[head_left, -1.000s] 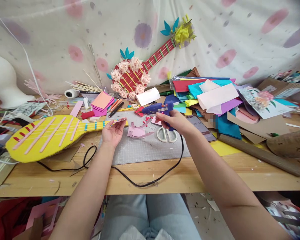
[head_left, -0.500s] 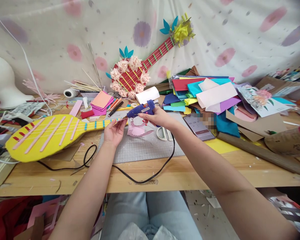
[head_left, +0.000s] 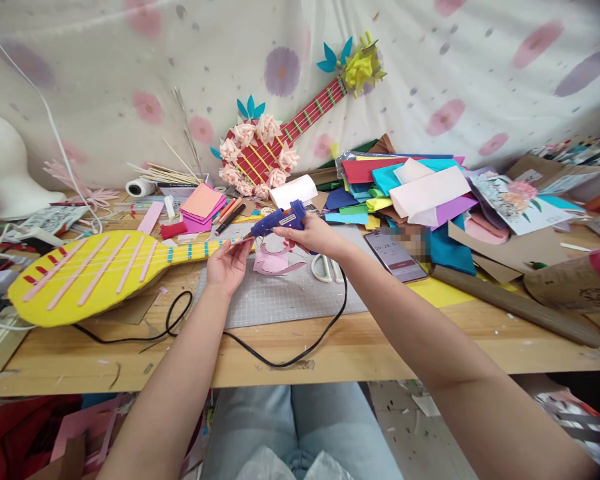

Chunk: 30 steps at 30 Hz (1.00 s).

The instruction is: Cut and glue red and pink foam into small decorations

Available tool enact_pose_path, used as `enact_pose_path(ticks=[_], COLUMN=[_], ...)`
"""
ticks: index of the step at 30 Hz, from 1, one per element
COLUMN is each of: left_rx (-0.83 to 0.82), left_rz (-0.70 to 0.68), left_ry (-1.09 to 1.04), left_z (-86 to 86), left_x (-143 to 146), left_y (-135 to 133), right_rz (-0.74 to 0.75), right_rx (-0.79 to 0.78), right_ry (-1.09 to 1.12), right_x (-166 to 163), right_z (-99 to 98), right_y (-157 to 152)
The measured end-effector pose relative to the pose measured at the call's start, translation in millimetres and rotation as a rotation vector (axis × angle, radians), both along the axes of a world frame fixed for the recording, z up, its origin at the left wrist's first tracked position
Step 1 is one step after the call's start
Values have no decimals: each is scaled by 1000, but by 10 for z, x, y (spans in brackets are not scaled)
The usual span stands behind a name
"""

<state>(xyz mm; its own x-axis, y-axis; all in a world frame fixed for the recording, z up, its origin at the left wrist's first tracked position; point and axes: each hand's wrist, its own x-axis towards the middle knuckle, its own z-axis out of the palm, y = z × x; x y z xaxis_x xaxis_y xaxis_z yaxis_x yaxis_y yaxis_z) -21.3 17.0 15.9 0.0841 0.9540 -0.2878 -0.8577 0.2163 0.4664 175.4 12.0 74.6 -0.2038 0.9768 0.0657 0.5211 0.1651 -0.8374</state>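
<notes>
My right hand (head_left: 316,235) is wrapped round a blue glue gun (head_left: 278,219), whose nozzle points left at a thin strip pinched in my left hand (head_left: 227,263). That strip lies over the end of the neck of a yellow paper guitar (head_left: 87,275) resting on the left of the wooden table (head_left: 360,350). The gun's black cord (head_left: 260,350) loops over the front of the table. A pink cut-out (head_left: 276,261) and white-handled scissors (head_left: 325,268) sit on the grey cutting mat (head_left: 290,300) just beyond my hands.
A red paper guitar with paper flowers (head_left: 270,152) leans against the flowered cloth behind. A heap of coloured sheets (head_left: 405,190) fills the right, with a phone (head_left: 395,252) and a long cardboard tube (head_left: 515,303). Sticky notes (head_left: 203,203), pens and a tape roll (head_left: 140,188) lie at the back left.
My right hand has carried the glue gun left, from above the scissors to the strip in my left hand. My left hand has stayed at the guitar neck's end.
</notes>
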Motion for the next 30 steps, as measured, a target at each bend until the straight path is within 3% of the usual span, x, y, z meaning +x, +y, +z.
enact_pose_path(ticks=[20, 30], left_rx=[1, 5], left_rz=[-13, -39], left_ry=[-42, -33], left_z=[13, 44], left_x=[-10, -1], left_y=[-13, -31], right_rz=[-44, -27], right_rx=[-49, -47], right_ry=[-51, -37], right_x=[-12, 37], right_z=[164, 137], right_y=[-74, -45])
